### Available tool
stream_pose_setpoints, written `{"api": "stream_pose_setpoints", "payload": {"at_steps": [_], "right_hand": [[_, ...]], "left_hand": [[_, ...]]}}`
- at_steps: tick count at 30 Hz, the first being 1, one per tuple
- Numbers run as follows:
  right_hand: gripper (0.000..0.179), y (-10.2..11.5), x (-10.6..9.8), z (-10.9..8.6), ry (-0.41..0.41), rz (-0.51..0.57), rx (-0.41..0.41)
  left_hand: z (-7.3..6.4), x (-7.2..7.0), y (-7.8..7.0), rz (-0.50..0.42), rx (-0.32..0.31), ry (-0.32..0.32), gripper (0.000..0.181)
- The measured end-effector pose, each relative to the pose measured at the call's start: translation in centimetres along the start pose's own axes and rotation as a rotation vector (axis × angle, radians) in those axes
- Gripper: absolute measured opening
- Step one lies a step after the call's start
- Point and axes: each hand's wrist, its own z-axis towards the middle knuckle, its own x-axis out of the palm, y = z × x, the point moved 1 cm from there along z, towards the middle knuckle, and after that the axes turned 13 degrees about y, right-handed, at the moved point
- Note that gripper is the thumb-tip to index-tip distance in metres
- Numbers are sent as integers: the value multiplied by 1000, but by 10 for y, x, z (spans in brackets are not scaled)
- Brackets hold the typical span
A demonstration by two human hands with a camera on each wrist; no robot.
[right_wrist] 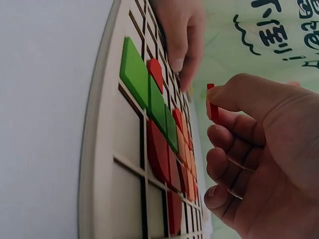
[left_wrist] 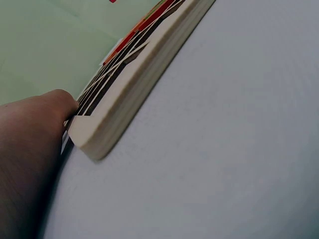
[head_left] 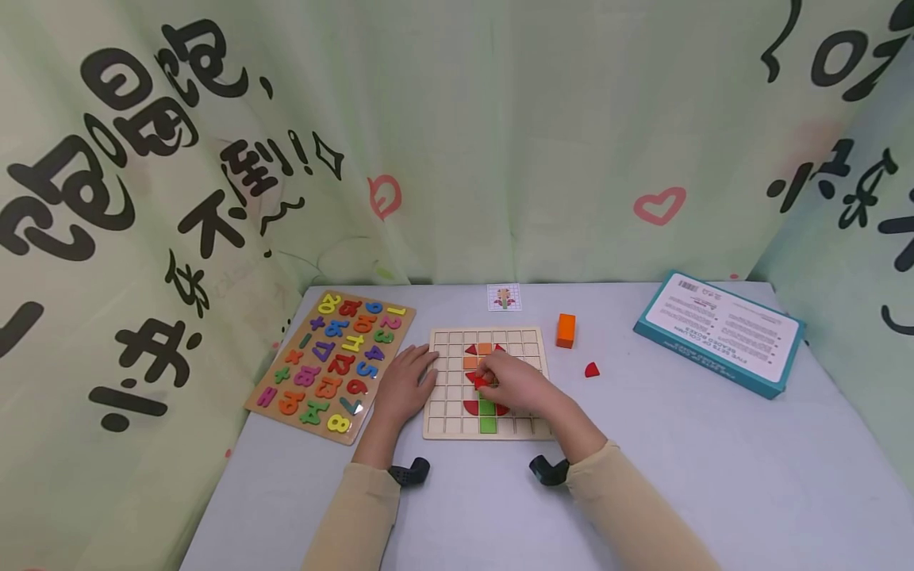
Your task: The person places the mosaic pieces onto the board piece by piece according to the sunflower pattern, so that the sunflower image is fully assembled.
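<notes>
A wooden grid board (head_left: 450,428) lies on the white tabletop. Green square tiles (head_left: 488,425), orange tiles (head_left: 485,349) and several red pieces (right_wrist: 158,149), some with rounded edges, sit in its middle columns. My right hand (head_left: 517,386) is over the middle of the board, partly hiding the tiles. Between its thumb and index finger it pinches a small red piece (right_wrist: 213,107), seen side-on in the right wrist view and held above the board. My left hand (head_left: 407,385) rests at the board's left edge with relaxed fingers.
Left of the grid stands a board of colourful numbers (head_left: 323,428). A picture card (head_left: 504,297) lies behind the grid. To the right are an orange block (head_left: 566,331), a loose red piece (head_left: 592,369) and a teal box (head_left: 721,337). A printed curtain (head_left: 443,119) hangs behind.
</notes>
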Motion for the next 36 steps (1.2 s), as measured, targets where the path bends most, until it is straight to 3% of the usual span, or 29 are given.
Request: {"api": "stream_pose_setpoints", "payload": {"at_steps": [9, 36], "right_hand": [[24, 6, 13, 12, 18, -51, -3], [20, 7, 22, 21, -8, -152, 57]], "left_hand": [[1, 1, 1, 6, 1, 4, 44], [1, 1, 2, 0, 1, 6, 45]]}}
